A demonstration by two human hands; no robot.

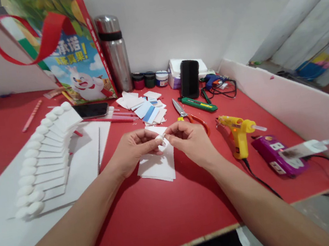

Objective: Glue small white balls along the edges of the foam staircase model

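Note:
My left hand [137,150] and my right hand [189,142] meet over a small stack of white paper sheets [159,169]. Fingertips of both are closed on a small white piece [161,139], mostly covered, so its kind is unclear. To the left stands a curved model of white card steps [52,151] edged with several white round discs [29,171]. It rests on a large white board [21,241]. Just beyond my right hand lie scissors [197,122] with orange handles.
A yellow glue gun [239,132] and a purple box [276,155] with a white power strip [306,149] are at right. Behind are paper scraps [146,108], a green cutter [198,104], phones [189,79], paint jars [149,79], a steel flask [116,55] and a bag [80,65].

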